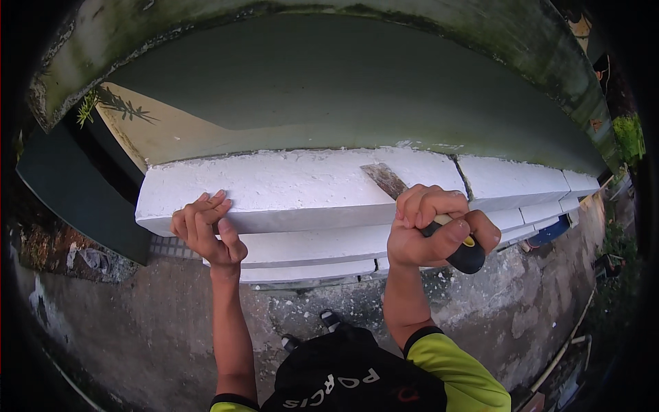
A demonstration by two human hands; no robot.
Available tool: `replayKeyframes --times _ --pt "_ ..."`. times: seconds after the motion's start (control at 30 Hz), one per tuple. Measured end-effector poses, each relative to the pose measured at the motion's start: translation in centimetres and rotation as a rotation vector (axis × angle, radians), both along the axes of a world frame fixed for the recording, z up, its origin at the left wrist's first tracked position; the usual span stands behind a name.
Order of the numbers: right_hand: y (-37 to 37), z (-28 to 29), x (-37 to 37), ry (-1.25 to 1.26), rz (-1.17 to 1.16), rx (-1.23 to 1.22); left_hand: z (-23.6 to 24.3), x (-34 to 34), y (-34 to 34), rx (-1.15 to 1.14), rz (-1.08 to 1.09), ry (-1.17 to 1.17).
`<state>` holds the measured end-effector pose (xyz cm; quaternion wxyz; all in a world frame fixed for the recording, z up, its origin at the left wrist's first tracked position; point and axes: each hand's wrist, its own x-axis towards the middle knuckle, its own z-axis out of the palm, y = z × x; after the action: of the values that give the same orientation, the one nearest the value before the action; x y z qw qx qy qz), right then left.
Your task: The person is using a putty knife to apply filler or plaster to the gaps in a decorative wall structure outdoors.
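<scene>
In my right hand [425, 230] is a scraper [386, 180], gripped by its black and yellow handle. Its flat, stained blade points up and left over the top of a white-painted ledge [288, 180]; whether the edge touches the paint I cannot tell. My left hand [208, 230] rests at the ledge's front edge near its left end, fingers apart and bent over onto the top, holding nothing. Small bumps and flecks mark the white surface. A dark gap splits the ledge to the right of the scraper.
Behind the ledge rises a dark green wall [329, 82]. Lower white steps [309, 248] lie under the ledge. White flakes dot the concrete floor [309, 302] around my feet. A blue object [551, 230] stands at the right, and a small plant [87, 108] grows at the left.
</scene>
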<state>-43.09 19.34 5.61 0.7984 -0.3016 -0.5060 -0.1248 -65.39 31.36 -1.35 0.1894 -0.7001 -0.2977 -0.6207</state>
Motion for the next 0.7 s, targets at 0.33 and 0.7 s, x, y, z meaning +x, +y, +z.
replayKeyframes --times 0.33,0.7 --pt "0.9 0.6 -1.4 0.001 -0.098 0.0 0.0 0.1 0.1 0.028 -0.021 -0.024" --pt "0.5 -0.1 -1.7 -0.048 -0.01 0.062 -0.6 -0.5 0.5 0.051 0.002 -0.004"
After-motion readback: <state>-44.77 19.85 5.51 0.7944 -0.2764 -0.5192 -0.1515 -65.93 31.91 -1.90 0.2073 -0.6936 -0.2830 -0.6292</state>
